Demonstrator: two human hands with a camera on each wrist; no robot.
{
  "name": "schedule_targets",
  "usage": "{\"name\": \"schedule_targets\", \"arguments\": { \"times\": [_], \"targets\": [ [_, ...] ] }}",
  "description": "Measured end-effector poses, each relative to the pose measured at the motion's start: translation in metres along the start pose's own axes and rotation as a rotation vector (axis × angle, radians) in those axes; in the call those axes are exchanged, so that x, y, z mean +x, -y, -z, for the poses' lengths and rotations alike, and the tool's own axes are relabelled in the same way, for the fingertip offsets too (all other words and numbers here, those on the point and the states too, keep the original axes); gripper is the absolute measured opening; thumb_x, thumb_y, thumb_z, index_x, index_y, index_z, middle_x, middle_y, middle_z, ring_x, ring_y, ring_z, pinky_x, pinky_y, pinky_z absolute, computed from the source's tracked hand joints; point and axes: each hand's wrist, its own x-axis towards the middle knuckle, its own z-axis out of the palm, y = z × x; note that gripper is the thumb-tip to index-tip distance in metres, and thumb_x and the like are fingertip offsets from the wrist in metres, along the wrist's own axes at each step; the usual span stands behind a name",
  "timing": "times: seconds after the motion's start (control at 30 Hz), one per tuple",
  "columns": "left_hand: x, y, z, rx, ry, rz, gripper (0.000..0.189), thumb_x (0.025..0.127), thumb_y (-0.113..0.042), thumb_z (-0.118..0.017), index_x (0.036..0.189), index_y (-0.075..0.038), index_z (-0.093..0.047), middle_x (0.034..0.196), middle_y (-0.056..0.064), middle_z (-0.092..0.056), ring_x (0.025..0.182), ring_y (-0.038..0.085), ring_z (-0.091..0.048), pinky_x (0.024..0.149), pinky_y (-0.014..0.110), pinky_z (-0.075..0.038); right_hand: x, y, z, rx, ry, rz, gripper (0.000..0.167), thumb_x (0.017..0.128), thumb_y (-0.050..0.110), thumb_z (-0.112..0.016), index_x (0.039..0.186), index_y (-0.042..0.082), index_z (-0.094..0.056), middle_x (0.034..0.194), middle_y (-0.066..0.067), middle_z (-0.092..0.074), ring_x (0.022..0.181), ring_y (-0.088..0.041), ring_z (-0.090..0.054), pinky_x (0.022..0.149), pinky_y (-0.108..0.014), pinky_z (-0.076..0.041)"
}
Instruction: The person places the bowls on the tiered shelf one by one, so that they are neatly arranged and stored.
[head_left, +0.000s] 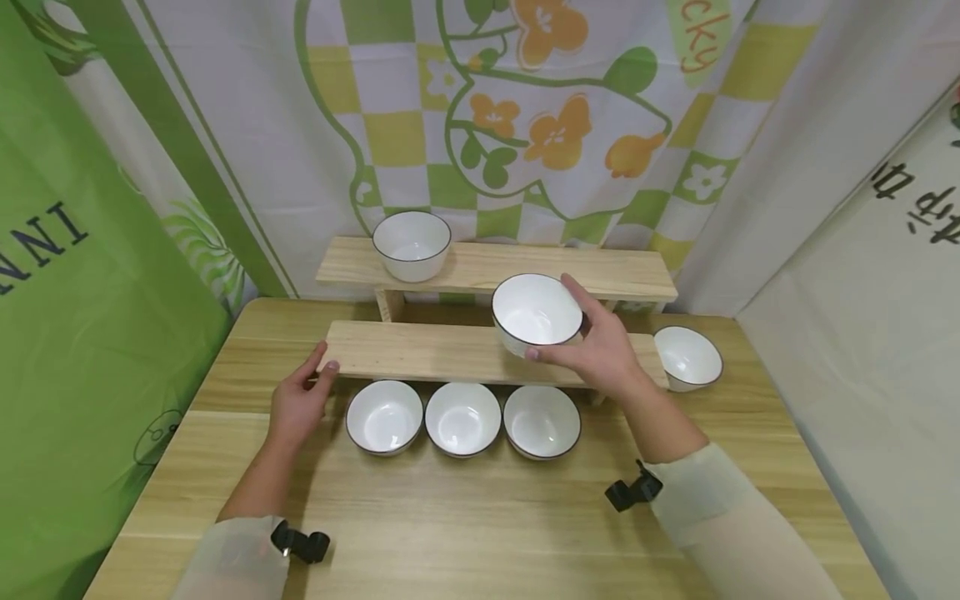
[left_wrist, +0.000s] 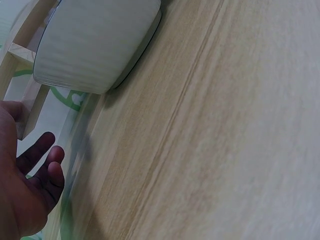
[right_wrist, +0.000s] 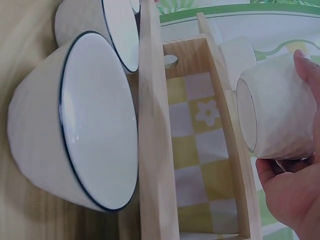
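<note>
Behind the worktop (head_left: pixel 450 525) hangs a cloth curtain (head_left: pixel 412 137) patterned in green, yellow and orange. Two long, pale wooden boards stand here, the lower board (head_left: pixel 420 350) in front of the upper board (head_left: pixel 517 265). I count six glossy white round bowls with dark rims: three front bowls (head_left: pixel 462 421) in a row before the lower board, one upper bowl (head_left: pixel 412 246), one side bowl (head_left: pixel 690 358) partly hidden by the lower board's right end, and the held bowl (head_left: pixel 534 312), gripped by the right hand (head_left: pixel 609 350) above the lower board. The left hand (head_left: pixel 295 407), fingers loosely bent, touches that board's left end.
</note>
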Motion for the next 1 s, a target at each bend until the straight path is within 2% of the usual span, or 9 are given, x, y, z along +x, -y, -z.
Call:
{"name": "schedule_targets", "arguments": {
  "times": [0.13, 0.43, 0.77, 1.0],
  "targets": [
    [0.000, -0.001, 0.001, -0.002, -0.002, 0.001, 0.057, 0.098, -0.058, -0.064, 0.150, -0.036, -0.055, 0.119, 0.016, -0.068, 0.076, 0.005, -0.062, 0.056, 0.023, -0.053, 0.008, 0.005, -0.003, 0.000, -0.022, -0.002, 0.123, 0.066, 0.036, -0.101, 0.165, 0.024, -0.030, 0.160, -0.011, -0.043, 0.138, -0.026, -0.050, 0.112, -0.044, -0.044],
    [-0.001, -0.003, -0.001, -0.011, -0.012, -0.003, 0.056, 0.099, -0.055, -0.065, 0.150, -0.035, -0.056, 0.113, 0.015, -0.068, 0.076, 0.008, -0.062, 0.056, 0.022, -0.052, 0.022, 0.012, -0.008, -0.085, -0.047, -0.012, 0.126, 0.065, 0.049, -0.099, 0.166, 0.024, -0.028, 0.161, -0.013, -0.042, 0.143, -0.028, -0.046, 0.119, -0.047, -0.034],
    [-0.001, -0.002, -0.001, 0.012, -0.012, -0.011, 0.056, 0.099, -0.055, -0.064, 0.150, -0.034, -0.056, 0.114, 0.016, -0.069, 0.078, 0.007, -0.063, 0.057, 0.022, -0.053, 0.039, 0.016, -0.009, -0.116, -0.063, -0.011, 0.124, 0.065, 0.052, -0.098, 0.165, 0.023, -0.031, 0.160, -0.013, -0.043, 0.143, -0.029, -0.043, 0.118, -0.049, -0.034],
    [-0.001, -0.002, -0.001, 0.020, -0.018, -0.015, 0.055, 0.099, -0.055, -0.064, 0.150, -0.034, -0.056, 0.116, 0.017, -0.070, 0.080, 0.005, -0.063, 0.059, 0.021, -0.054, 0.052, 0.018, -0.017, -0.091, -0.087, 0.007, 0.119, 0.062, 0.052, -0.099, 0.161, 0.024, -0.039, 0.152, -0.009, -0.051, 0.137, -0.025, -0.048, 0.115, -0.045, -0.037]
  ]
}}
